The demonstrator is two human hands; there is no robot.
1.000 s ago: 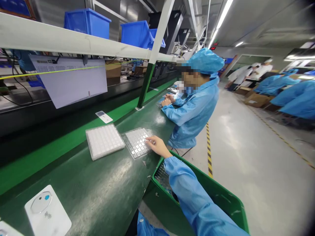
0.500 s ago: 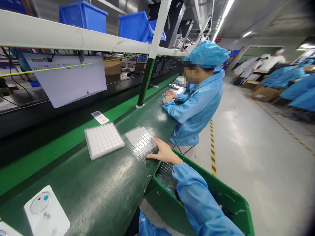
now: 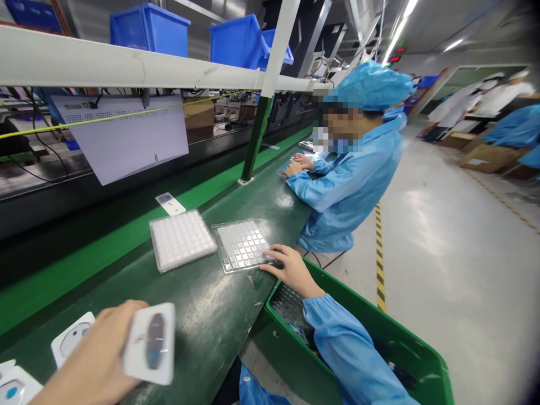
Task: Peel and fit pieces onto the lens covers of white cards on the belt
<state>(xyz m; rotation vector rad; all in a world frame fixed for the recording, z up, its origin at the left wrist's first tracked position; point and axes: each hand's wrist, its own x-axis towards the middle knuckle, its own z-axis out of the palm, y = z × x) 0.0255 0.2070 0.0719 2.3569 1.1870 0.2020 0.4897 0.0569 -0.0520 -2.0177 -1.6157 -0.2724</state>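
Observation:
My left hand [image 3: 88,360] is blurred at the lower left, gripping a white plastic plate with a grey oval and blue dot [image 3: 148,343]. Similar white plates [image 3: 71,340] lie on the bench just beyond it. My right hand [image 3: 291,271] rests with fingers spread on the near corner of a clear tray of small square silvery-white pieces [image 3: 241,246]. Left of that tray sits a clear-edged tray packed with white squares [image 3: 181,239]. One more white plate [image 3: 170,203] lies farther up the bench.
The green bench [image 3: 211,315] runs away from me, and a green crate [image 3: 358,315] holding a metal-mesh item stands below my right arm. A co-worker in blue [image 3: 350,185] works at the bench. A white shelf with blue bins [image 3: 147,34] runs overhead.
My left hand has come into view at the lower left, holding a white plate lifted off the bench. My right hand has moved from the tray's middle edge to its near corner.

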